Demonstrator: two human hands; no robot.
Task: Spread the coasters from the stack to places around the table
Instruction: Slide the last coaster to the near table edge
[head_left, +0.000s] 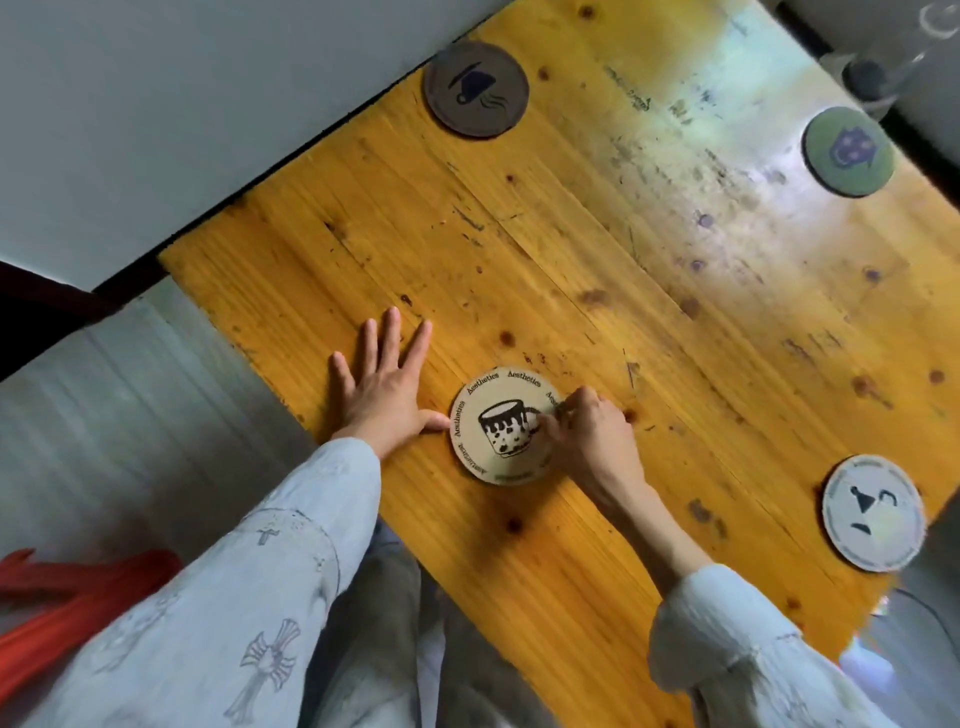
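Note:
A tan round coaster (498, 441) with a black mug print lies near the table's front edge. My right hand (587, 436) rests on its right side, fingertips pinching at its rim. My left hand (387, 387) lies flat on the wood just left of it, fingers spread, thumb tip touching the coaster's left rim. Three more coasters lie spread out: a dark brown coaster (475, 88) at the far left edge, a green coaster (849, 151) at the far right, and a pale grey coaster (872, 512) at the near right edge. Whether the tan one tops a stack, I cannot tell.
The orange wooden table (597, 249) runs diagonally, with scuffed, glossy boards. A clear glass (883, 67) stands beyond the far right corner. A grey floor lies to the left, and something red (67, 608) shows at the lower left.

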